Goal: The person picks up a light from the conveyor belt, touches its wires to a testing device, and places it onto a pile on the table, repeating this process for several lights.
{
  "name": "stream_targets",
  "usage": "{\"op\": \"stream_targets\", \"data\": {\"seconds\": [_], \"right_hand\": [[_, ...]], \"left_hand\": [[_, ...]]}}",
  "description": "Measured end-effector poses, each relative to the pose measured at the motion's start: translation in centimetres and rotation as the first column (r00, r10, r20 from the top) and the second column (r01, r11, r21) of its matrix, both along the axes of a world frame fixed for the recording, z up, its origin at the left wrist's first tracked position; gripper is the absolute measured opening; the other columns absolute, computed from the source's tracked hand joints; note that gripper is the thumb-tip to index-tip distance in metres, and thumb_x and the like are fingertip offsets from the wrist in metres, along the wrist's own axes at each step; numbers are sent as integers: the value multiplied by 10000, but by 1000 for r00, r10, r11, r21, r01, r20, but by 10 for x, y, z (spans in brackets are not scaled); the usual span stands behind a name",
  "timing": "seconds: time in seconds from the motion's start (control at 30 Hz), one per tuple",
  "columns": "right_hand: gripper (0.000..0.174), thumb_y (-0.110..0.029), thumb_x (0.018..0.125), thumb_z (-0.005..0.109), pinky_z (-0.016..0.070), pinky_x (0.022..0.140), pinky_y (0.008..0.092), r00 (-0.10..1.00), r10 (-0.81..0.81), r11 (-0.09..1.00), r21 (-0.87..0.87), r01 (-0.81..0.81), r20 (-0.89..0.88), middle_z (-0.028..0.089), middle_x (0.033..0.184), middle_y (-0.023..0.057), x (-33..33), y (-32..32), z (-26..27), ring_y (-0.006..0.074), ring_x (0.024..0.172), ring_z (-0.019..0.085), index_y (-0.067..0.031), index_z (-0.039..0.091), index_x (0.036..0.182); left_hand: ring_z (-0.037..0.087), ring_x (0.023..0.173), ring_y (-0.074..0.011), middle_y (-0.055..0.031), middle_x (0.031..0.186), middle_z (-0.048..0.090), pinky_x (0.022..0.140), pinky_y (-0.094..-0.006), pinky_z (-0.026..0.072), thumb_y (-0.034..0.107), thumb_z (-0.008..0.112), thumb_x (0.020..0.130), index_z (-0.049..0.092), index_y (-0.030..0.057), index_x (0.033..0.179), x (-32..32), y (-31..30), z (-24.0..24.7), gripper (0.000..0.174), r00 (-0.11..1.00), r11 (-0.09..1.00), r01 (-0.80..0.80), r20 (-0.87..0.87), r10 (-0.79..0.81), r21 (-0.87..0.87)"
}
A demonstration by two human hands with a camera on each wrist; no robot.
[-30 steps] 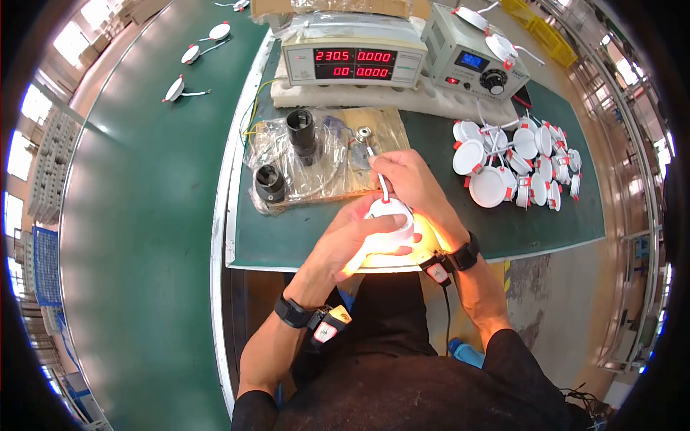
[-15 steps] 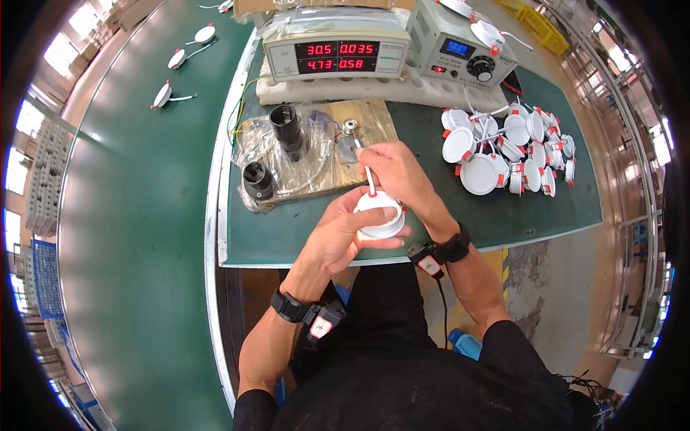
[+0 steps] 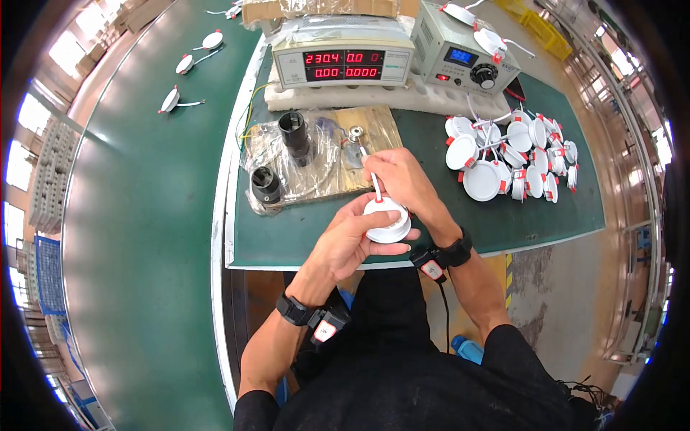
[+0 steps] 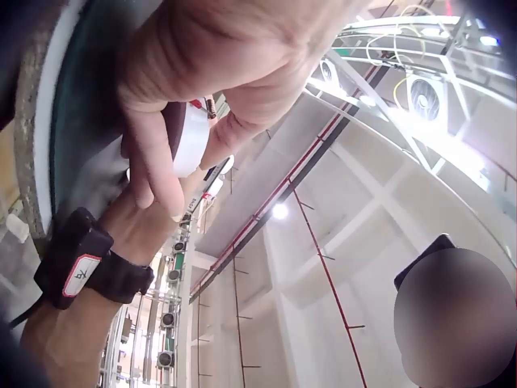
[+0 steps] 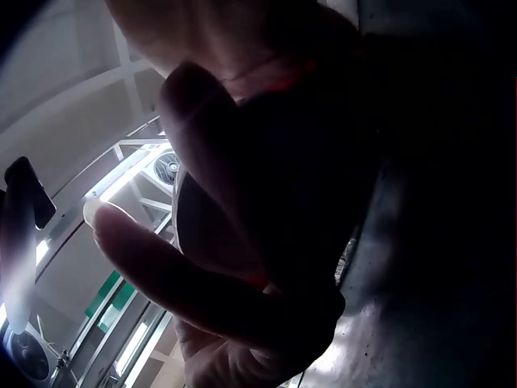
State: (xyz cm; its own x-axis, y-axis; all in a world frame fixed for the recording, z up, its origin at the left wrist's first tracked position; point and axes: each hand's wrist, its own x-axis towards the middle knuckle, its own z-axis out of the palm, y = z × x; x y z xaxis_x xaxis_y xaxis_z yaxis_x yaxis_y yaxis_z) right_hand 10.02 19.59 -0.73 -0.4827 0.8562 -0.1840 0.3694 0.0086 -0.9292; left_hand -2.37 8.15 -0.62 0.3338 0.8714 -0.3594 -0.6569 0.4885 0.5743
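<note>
A round white lamp is gripped by the left hand, its thumb across the back and fingers beneath; no glow shows from it. The right hand pinches the lamp's white cable, whose tip points at a round metal contact on the wooden board. Whether tip and metal touch, I cannot tell. In the left wrist view the lamp's white rim shows between the left hand's fingers. The right wrist view is dark, with fingers around the lamp's shaded edge.
Two black cylindrical sockets stand on the plastic-wrapped board. Behind are a meter with red digits and a grey box with a dial. Many white lamps lie at the right; several more are on the green surface at left.
The lamp glowed brightly a second ago and has gone dark. The meter's lower digits changed from non-zero half a second ago to zeros. Both hands keep their holds.
</note>
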Motion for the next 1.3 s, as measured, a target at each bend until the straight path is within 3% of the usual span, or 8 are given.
{"op": "stream_targets", "data": {"seconds": [0.23, 0.33, 0.83, 1.3], "right_hand": [[295, -216, 879, 572, 385, 507, 336, 998, 8, 996, -91, -14, -62, 520, 556, 36, 0, 0, 1, 132, 513, 471, 34, 614, 729], [298, -222, 881, 574, 386, 512, 332, 997, -7, 995, -95, 0, -72, 519, 563, 34, 1, 5, -6, 129, 522, 476, 34, 616, 735], [321, -233, 883, 573, 426, 551, 348, 1000, -2, 997, -74, 0, -27, 559, 588, 71, -1, 5, -3, 148, 554, 517, 51, 617, 740], [353, -244, 899, 568, 457, 579, 355, 999, 1, 999, -48, -3, -43, 592, 610, 98, 0, 4, -6, 168, 573, 561, 67, 622, 742]], "left_hand": [[694, 1093, -374, -194, 1213, 644, 841, -366, 654, 76, 613, 977, 491, -40, 1331, 1, -4, 8, 392, 999, 1000, -26, 23, 26, 2], [703, 1093, -344, -162, 1196, 664, 853, -370, 615, 95, 633, 969, 531, 8, 1291, -1, 0, 10, 349, 1000, 1000, -2, 2, 2, -4], [720, 1051, -308, -146, 1144, 678, 815, -342, 621, 111, 667, 942, 530, 4, 1255, 3, 4, 6, 358, 999, 1000, 9, -53, -8, 14], [692, 1111, -354, -164, 1195, 655, 881, -370, 609, 74, 635, 928, 526, -7, 1267, 1, 2, 4, 365, 1000, 1000, 7, -8, -8, -21]]}}
